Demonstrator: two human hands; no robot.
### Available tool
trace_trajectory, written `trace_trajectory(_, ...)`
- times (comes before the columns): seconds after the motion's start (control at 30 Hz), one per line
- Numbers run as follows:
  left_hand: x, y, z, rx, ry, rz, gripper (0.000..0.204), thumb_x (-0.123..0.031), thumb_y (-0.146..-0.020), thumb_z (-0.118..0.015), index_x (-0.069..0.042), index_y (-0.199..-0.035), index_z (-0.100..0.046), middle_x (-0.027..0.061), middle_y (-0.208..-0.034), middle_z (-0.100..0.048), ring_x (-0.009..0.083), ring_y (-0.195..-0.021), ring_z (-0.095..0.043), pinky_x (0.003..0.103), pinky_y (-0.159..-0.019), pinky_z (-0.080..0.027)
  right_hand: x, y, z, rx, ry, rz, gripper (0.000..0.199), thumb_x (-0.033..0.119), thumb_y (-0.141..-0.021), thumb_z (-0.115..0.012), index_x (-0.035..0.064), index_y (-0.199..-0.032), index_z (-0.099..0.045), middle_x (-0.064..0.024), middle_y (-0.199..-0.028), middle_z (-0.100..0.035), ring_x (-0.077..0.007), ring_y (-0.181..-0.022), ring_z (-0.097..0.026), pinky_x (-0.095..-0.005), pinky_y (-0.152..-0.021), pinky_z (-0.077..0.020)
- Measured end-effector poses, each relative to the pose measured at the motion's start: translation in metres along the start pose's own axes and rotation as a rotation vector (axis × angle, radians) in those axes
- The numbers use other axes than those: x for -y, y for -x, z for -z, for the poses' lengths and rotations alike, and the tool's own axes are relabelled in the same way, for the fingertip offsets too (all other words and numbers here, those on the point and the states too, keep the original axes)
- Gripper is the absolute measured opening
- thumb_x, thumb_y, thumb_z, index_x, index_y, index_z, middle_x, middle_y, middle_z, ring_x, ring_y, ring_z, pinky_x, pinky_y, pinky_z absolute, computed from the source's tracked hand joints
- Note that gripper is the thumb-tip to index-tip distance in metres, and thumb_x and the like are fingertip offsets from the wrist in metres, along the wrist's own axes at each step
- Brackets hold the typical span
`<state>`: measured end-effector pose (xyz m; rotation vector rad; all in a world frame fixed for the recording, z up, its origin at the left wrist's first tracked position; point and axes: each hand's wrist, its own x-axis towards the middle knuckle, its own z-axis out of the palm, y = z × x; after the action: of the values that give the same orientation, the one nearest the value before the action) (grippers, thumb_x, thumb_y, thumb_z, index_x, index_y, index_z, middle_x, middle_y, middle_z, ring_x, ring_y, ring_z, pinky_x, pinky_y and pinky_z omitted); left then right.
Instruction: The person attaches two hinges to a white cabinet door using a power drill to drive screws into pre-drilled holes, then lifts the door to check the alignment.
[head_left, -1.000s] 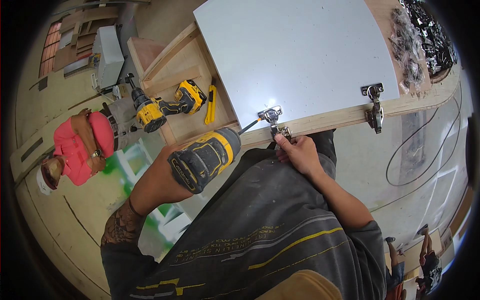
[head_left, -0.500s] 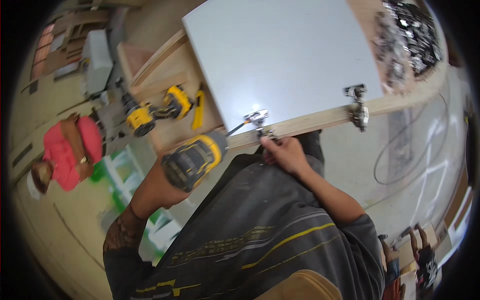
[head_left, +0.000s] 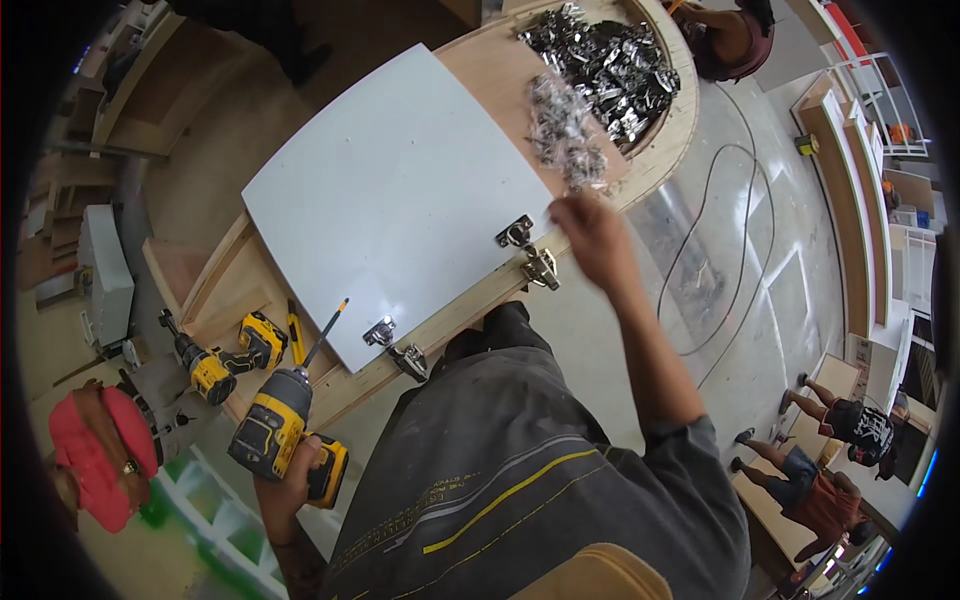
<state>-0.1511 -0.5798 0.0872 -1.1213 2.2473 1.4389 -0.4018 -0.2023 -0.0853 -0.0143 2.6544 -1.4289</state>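
A white cabinet panel point(head_left: 400, 200) lies flat on a wooden workbench point(head_left: 480, 300). Two metal hinges sit on its near edge, one hinge point(head_left: 395, 345) to the left and the other hinge point(head_left: 527, 250) to the right. My left hand point(head_left: 290, 485) grips a yellow and black cordless drill point(head_left: 275, 425), held off the bench's left corner with its long bit pointing up at the panel edge. My right hand point(head_left: 590, 235) is stretched out just past the right hinge, blurred, with nothing in it, close to a heap of small clear bags of hardware point(head_left: 565, 130).
A large pile of loose metal hinges point(head_left: 610, 60) fills the bench's far right end. A second yellow drill point(head_left: 225, 360) lies on a lower shelf at left. A person in red point(head_left: 100, 455) is at lower left, two people point(head_left: 845, 440) at lower right. A cable point(head_left: 720, 250) loops on the floor.
My right hand left the near hinge and swung up and right toward the bags. My left hand drew the drill back down and left, off the panel edge.
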Motion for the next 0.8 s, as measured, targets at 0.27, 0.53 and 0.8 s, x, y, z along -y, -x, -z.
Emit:
trace_trajectory(0.27,0.015,0.007,-0.057,0.05,0.065,-0.059,0.039,-0.002,-0.089,-0.066,0.001,-0.128,-0.063,0.0023,-0.086,-0.064,0.008,-0.068,-0.056,0.025,-0.064,-0.047,-0.034,-0.113,-0.017,-0.153,0.307,0.43,0.014,0.016,-0.086,-0.073,0.0093,-0.099,-0.074,-0.0169,-0.098,-0.066,-0.0369,-0.095,-0.065,-0.0454,-0.081,-0.0534)
trace_trajectory(0.53,0.034,0.019,-0.075,-0.025,-0.12,-0.429,0.027,-0.022,-0.085,-0.081,-0.001,-0.1,-0.07,0.0091,-0.088,-0.074,0.0197,-0.079,-0.072,0.035,-0.075,-0.057,-0.107,-0.177,-0.043,0.013,0.834,0.495,0.025,0.02,-0.086,-0.062,0.0014,-0.071,-0.069,-0.0236,-0.092,-0.07,-0.0389,-0.086,-0.067,-0.0521,-0.077,-0.0538)
trace_trajectory(0.8,0.074,0.036,-0.076,-0.11,0.239,-0.332,0.034,-0.018,-0.083,-0.083,0.0,-0.108,-0.07,0.0153,-0.098,-0.076,0.0215,-0.09,-0.073,0.034,-0.086,-0.057,-0.044,-0.152,-0.05,-0.091,0.686,0.587,0.018,0.017,-0.086,-0.067,-0.0002,-0.082,-0.066,-0.0205,-0.077,-0.068,-0.0397,-0.07,-0.067,-0.0506,-0.067,-0.0534)
